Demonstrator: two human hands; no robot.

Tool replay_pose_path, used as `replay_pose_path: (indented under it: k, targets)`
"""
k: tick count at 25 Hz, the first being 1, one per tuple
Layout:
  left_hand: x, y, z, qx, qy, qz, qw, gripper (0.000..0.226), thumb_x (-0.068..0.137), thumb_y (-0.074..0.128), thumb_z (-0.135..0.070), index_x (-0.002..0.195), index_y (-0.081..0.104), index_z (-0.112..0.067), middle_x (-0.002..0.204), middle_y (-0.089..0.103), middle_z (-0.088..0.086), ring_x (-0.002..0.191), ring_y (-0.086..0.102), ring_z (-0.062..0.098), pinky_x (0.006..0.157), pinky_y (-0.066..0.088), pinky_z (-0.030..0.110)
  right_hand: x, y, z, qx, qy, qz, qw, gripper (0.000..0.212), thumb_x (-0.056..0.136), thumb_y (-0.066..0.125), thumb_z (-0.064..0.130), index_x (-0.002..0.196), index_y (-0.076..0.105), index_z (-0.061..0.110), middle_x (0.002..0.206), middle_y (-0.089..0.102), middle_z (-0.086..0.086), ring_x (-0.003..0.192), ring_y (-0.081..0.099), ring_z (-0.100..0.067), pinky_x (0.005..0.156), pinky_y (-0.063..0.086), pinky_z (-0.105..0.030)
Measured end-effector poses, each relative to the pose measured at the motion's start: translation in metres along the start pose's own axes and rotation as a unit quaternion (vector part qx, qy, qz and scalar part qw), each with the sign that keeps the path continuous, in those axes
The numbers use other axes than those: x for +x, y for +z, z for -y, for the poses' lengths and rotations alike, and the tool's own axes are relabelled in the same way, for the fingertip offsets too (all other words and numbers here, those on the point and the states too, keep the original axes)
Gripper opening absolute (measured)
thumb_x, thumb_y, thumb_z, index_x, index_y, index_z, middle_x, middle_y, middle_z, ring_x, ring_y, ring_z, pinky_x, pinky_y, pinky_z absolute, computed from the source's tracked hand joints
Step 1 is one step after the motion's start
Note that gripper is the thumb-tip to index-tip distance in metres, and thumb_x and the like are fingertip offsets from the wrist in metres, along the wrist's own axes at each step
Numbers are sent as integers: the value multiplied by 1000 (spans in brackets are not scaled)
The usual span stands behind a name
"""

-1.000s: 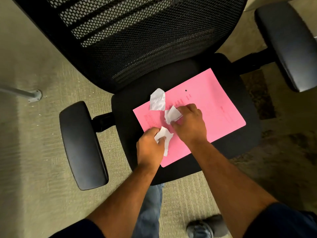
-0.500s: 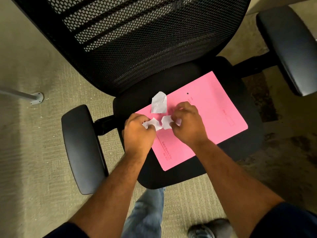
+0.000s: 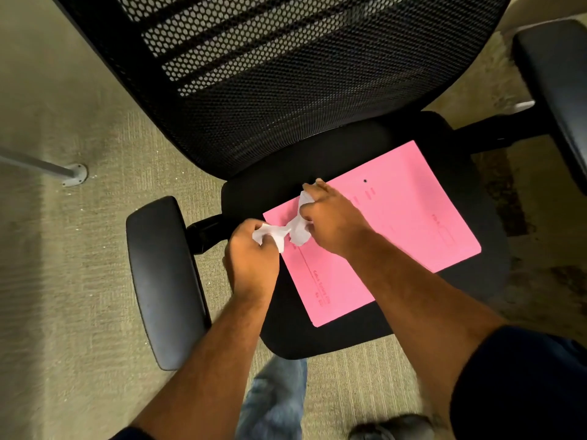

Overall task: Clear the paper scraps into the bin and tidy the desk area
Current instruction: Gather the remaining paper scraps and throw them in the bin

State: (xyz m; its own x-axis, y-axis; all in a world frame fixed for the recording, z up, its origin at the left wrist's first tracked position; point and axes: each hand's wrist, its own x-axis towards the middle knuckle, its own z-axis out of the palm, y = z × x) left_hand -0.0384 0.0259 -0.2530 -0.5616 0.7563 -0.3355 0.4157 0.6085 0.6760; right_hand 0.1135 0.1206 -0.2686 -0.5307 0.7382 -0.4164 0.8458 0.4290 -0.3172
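A pink sheet (image 3: pixel 397 230) lies on the black seat of an office chair (image 3: pixel 317 166). My left hand (image 3: pixel 251 262) grips a crumpled white paper scrap (image 3: pixel 270 233) at the sheet's left corner. My right hand (image 3: pixel 330 217) is beside it over the sheet, fingers curled round more white scraps (image 3: pixel 300 227), its fingertips at the spot near the sheet's upper left edge where a third scrap lay. The scraps in the two hands touch each other. No bin is in view.
The chair's mesh back (image 3: pixel 286 74) rises behind the seat, with padded armrests at the left (image 3: pixel 162 281) and right (image 3: pixel 559 90). A metal leg with a floor plate (image 3: pixel 74 174) stands on the carpet at the left. My leg and shoe (image 3: pixel 390 427) are below.
My right hand reached up the sheet to the third scrap, which now shows only at its fingers. My left hand shifted left to the sheet's corner with its scrap.
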Motion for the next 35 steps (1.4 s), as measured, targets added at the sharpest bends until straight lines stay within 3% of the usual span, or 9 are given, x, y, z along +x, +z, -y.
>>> replay_pose_path:
  k: [2,6,10,13,19,25,27,32,35]
  targets:
    - [1,0,3,-17,4,-11,1000,20,96,66,-5,112,71,-17,99,74,0,91,73,15,70,59,27,8,3,2,-13,31,17,999,55,98,73,25,150,57,16,170,35,-9,157,32,-33,125,38,-45]
    - [2,3,-3,-95,8,-14,995,29,94,74,-7,117,69,-25,101,74,-12,90,72,-4,66,57,11,12,2,3,96,134,100,981,39,97,71,41,130,64,21,125,66,-6,107,65,-29,100,53,-42]
    - [6,8,-13,-111,29,-10,993,37,91,80,-9,122,66,-21,106,78,-7,94,76,4,67,58,12,-32,15,-8,110,71,-130,983,25,100,70,24,124,74,18,123,75,-4,108,71,-27,95,60,-36]
    - [5,17,-22,-93,59,10,994,38,88,84,-13,121,67,-22,101,77,-11,90,76,-2,67,60,14,-64,21,-19,234,113,-235,937,9,93,77,15,101,74,15,102,78,-5,82,69,-24,75,56,-27]
    - [-33,61,-51,-78,124,100,984,29,85,86,-16,109,71,-23,95,79,-11,85,77,3,66,61,19,-159,37,-59,449,243,-302,805,32,87,68,4,101,51,26,83,69,13,73,71,-8,61,56,-26]
    - [-98,112,-88,-56,175,191,964,32,83,85,-15,96,66,-37,90,79,-16,82,78,5,66,66,37,-247,61,-86,527,331,-388,680,33,87,72,5,92,46,24,78,63,24,64,69,-1,56,60,-25]
    - [-125,131,-97,-49,183,216,958,34,84,85,-16,98,64,-38,90,80,-10,81,78,8,60,66,42,-278,70,-96,516,365,-412,656,32,85,73,7,89,47,26,76,59,22,60,57,1,53,49,-18]
    - [-193,178,-102,12,249,276,928,41,88,68,-1,114,58,-31,97,78,-6,84,76,11,64,65,36,-349,99,-116,514,412,-443,609,29,85,72,4,76,53,24,70,58,17,61,46,-3,56,38,-19]
    - [-243,216,-98,68,287,325,899,36,87,59,5,117,62,-15,101,71,-13,87,72,11,68,51,11,-404,132,-130,501,462,-454,574,25,88,70,2,77,60,22,74,64,11,64,53,-9,61,43,-26]
